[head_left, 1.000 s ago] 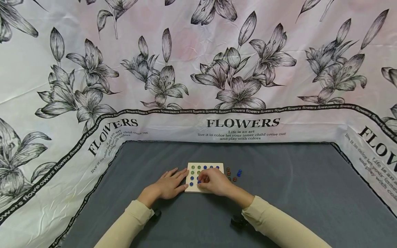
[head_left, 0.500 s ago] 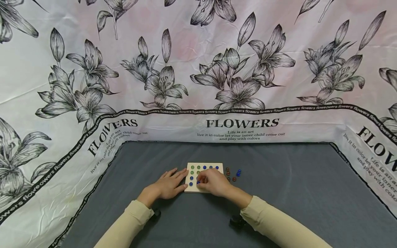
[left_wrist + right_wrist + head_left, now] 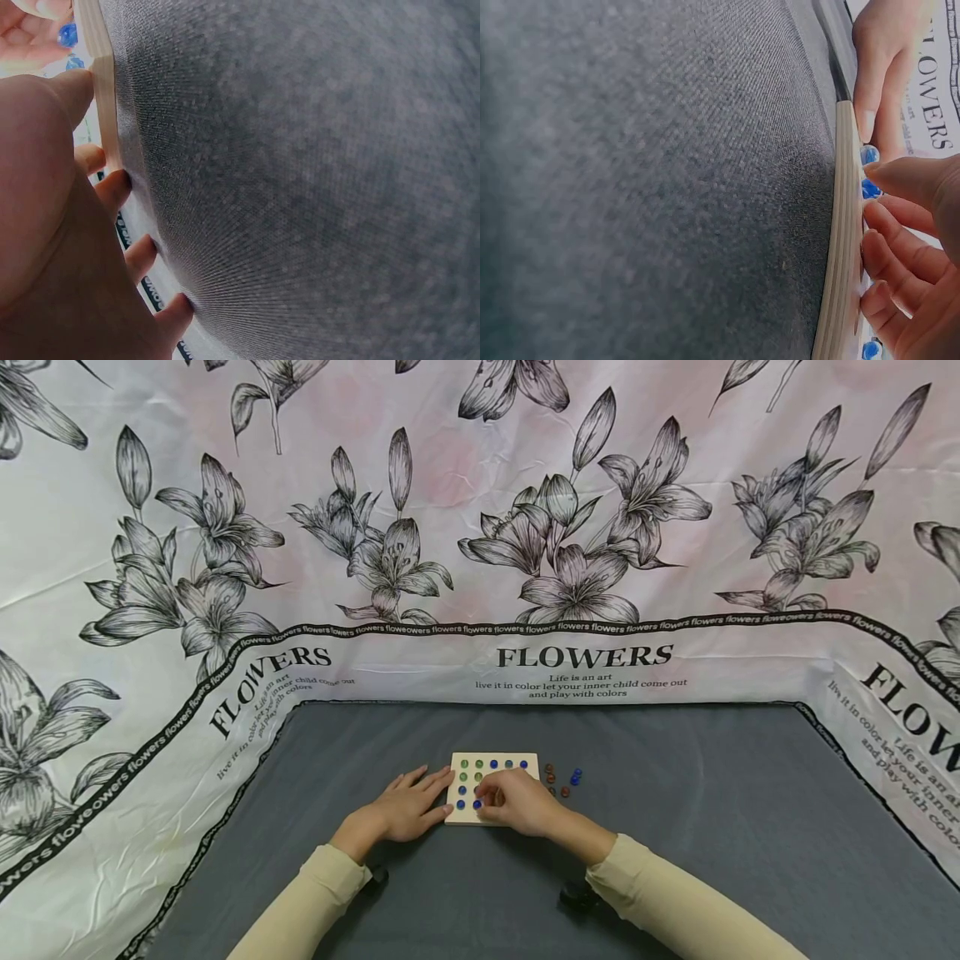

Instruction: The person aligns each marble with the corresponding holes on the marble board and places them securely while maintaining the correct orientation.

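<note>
Gray cloth [image 3: 712, 802] — blue marble [image 3: 477, 804] between right fingertips [image 3: 880, 173].

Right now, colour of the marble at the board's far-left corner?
The marble is green; the head view shows it best.

I find the board [image 3: 459, 819] pale cream; marbles [image 3: 461, 804] green, blue and brown; tablecloth [image 3: 690, 810] plain grey; curtain [image 3: 465, 518] white and pink, patterned with black flowers; sleeves [image 3: 675, 889] cream.

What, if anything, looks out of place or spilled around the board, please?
Nothing clearly stands out. The brown marbles and blue marbles beside the wooden board lie loose on the gray cloth, but closely grouped, so they look set aside rather than spilled.
</note>
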`<action>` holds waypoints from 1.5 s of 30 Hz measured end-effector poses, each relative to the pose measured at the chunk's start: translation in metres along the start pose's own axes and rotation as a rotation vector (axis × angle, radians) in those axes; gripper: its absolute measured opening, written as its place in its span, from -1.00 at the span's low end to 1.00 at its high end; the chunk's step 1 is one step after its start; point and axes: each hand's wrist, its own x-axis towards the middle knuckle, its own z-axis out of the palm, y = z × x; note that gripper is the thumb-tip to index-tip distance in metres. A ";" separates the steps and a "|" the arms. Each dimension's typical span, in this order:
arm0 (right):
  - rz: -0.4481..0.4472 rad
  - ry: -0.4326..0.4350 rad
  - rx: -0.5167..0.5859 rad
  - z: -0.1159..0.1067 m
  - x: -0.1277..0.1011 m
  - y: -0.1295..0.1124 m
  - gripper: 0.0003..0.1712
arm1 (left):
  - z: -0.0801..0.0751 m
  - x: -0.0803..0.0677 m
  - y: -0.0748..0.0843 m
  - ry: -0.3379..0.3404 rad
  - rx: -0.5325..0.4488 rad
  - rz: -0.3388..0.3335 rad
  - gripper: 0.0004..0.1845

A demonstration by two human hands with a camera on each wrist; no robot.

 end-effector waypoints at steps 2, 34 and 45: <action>-0.020 -0.006 0.014 -0.001 -0.002 0.001 -0.80 | -0.002 -0.001 0.001 -0.009 0.002 -0.003 -0.31; -0.074 0.054 -0.049 -0.056 -0.065 0.003 -0.78 | 0.000 0.000 0.002 -0.012 0.011 -0.003 -0.32; -0.034 0.121 -0.051 -0.080 -0.080 0.018 -0.78 | -0.005 -0.003 0.004 -0.010 0.018 0.007 -0.31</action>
